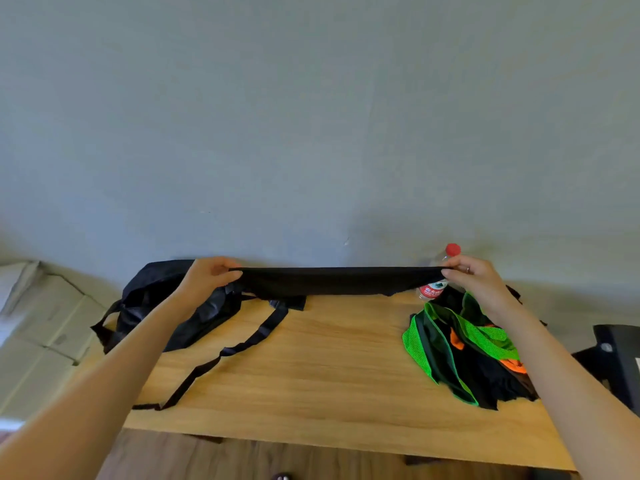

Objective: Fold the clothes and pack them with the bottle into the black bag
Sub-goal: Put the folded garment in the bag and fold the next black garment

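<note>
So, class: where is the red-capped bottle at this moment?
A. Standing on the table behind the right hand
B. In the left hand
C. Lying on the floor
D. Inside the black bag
A: the bottle stands upright on the table just behind the right hand, which pinches the black garment.

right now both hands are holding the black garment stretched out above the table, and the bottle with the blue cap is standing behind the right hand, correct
Not quite: the cap is red, not blue. The head view shows both the left hand and the right hand holding the black garment stretched out above the table, and the bottle, topped with a red cap, standing behind the right hand.
</note>
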The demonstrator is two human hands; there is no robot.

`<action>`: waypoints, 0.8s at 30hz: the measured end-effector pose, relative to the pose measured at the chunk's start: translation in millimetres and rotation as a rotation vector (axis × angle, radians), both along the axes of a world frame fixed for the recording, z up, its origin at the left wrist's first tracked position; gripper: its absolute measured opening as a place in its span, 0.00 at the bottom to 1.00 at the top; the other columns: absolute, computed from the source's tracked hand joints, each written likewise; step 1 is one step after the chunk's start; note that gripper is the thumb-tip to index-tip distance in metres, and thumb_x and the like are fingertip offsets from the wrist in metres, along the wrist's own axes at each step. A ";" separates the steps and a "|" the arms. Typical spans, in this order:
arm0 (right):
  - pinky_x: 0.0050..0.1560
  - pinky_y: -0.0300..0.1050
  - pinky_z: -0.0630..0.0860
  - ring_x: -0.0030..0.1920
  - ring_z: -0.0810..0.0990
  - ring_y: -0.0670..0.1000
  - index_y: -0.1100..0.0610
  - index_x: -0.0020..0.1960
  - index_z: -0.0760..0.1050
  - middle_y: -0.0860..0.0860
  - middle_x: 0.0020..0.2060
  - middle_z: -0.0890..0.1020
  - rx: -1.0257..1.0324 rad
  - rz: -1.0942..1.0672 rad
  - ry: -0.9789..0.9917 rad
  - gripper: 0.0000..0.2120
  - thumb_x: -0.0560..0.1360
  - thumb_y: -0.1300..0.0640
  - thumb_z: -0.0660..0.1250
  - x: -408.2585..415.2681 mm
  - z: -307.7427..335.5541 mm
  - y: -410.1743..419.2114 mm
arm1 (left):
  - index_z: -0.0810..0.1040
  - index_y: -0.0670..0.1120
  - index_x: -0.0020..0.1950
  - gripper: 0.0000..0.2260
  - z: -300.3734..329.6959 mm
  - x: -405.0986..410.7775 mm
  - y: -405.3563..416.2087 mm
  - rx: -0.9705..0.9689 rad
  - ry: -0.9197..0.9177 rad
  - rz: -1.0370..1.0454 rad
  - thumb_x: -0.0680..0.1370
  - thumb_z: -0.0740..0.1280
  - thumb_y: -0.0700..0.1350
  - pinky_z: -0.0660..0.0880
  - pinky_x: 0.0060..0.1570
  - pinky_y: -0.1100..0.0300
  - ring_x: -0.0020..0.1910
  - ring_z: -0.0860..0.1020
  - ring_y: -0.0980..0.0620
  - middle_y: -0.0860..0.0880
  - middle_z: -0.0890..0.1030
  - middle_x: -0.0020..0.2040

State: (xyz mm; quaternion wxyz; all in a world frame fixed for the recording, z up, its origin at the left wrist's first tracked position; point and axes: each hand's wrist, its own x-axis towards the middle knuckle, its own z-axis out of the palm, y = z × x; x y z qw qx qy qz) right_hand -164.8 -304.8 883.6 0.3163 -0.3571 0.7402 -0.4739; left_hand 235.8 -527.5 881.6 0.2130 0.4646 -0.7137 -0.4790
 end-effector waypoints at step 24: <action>0.47 0.41 0.76 0.42 0.78 0.50 0.62 0.45 0.77 0.55 0.36 0.77 0.270 -0.071 -0.143 0.04 0.76 0.67 0.64 111.9 -95.0 131.6 | 0.80 0.45 0.44 0.03 -112.6 100.2 120.6 0.342 -0.183 -0.075 0.76 0.68 0.38 0.76 0.50 0.59 0.45 0.81 0.49 0.46 0.84 0.41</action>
